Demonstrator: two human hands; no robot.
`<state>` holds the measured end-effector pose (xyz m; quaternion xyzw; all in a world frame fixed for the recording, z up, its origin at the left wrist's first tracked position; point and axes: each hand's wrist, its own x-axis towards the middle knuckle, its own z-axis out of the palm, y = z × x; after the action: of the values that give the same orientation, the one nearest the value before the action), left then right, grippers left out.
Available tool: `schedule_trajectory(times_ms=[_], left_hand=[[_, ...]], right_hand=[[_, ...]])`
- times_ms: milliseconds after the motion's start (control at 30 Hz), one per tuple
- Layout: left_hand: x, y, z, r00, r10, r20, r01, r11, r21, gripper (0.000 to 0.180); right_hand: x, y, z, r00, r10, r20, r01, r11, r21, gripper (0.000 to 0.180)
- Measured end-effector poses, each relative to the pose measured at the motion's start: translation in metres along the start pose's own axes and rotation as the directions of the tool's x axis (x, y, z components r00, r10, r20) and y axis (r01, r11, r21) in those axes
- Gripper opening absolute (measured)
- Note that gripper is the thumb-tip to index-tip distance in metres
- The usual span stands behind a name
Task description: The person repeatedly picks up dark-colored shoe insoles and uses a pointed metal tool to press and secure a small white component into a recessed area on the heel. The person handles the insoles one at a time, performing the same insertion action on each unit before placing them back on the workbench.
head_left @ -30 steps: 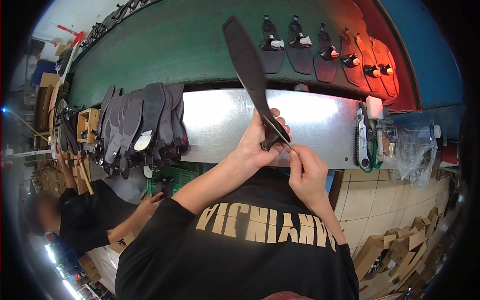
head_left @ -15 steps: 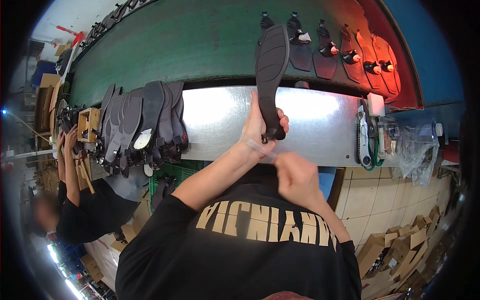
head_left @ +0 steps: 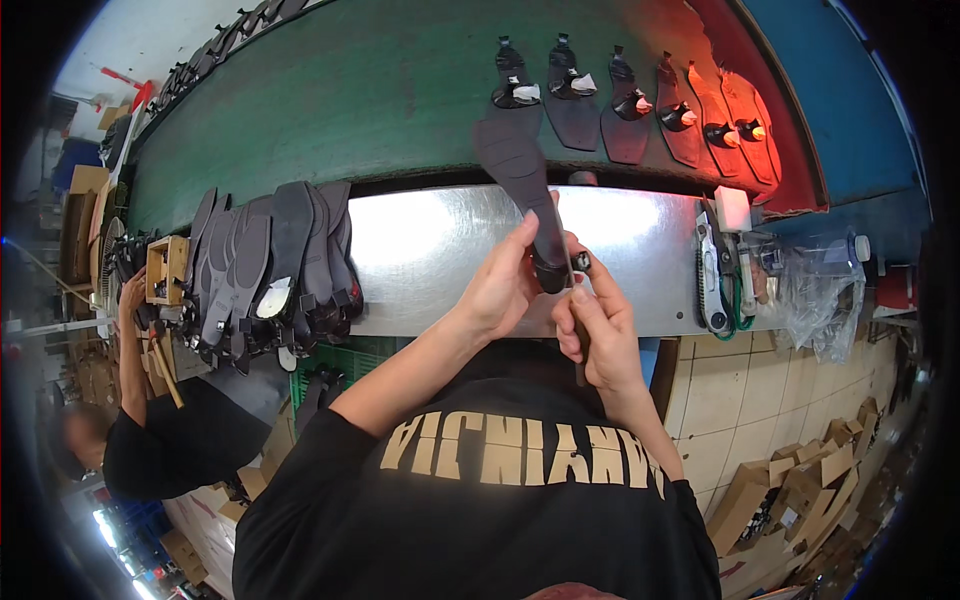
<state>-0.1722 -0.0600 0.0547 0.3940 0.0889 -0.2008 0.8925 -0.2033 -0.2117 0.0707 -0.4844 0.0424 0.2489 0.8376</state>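
A dark grey sandal sole (head_left: 515, 165) points up and away over the metal bench. My left hand (head_left: 500, 285) is closed on its narrow near end, the thumb lying along the edge. Close by on the right, my right hand (head_left: 608, 325) pinches a thin, dark, strip-like thing (head_left: 580, 372) that runs from the sole's near end down past the fingers. Whether it is a strap or a tool I cannot tell. A small round black part (head_left: 582, 261) with a pale centre sticks out above the right fingertips. My fingers partly hide where sole and strip meet.
Many similar soles (head_left: 250, 250) are heaped at the bench's left. Several sandals (head_left: 628, 120) lie on the green belt (head_left: 380, 90), red light falling on the right ones. A utility knife (head_left: 711, 285) and plastic bag (head_left: 820, 290) are at right. A co-worker's arm (head_left: 132, 350) is at left.
My right hand has risen to the sole's near end and taken hold of the thin dark strip. A clear strip between the hands is out of sight. The sole has tilted left.
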Motion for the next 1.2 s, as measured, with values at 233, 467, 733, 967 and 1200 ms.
schedule_trajectory(times_ms=[233,467,733,967,1200], left_hand=[[-0.010,0.003,-0.004,0.997,-0.020,0.071,0.012,0.994,0.109,0.073],[-0.008,0.010,-0.023,0.973,-0.159,0.167,0.161,0.987,0.004,0.067],[-0.011,0.006,-0.024,0.952,-0.233,0.199,0.245,0.969,-0.039,0.066],[-0.016,0.004,-0.018,0.971,-0.204,0.128,0.215,0.974,-0.077,0.070],[-0.013,0.003,-0.028,0.999,0.043,0.032,-0.044,0.999,0.028,0.068]], right_hand=[[-0.003,-0.010,-0.006,0.998,0.059,0.038,-0.066,0.979,0.193,0.047],[-0.005,-0.004,-0.019,0.967,-0.255,0.012,0.247,0.925,-0.289,0.052],[0.004,-0.017,-0.004,0.846,-0.532,0.029,0.447,0.679,-0.582,0.027],[0.003,-0.010,-0.014,0.895,-0.446,0.002,0.384,0.767,-0.513,0.031],[-0.016,-0.011,-0.010,0.988,-0.136,-0.077,0.105,0.943,-0.317,0.043]])
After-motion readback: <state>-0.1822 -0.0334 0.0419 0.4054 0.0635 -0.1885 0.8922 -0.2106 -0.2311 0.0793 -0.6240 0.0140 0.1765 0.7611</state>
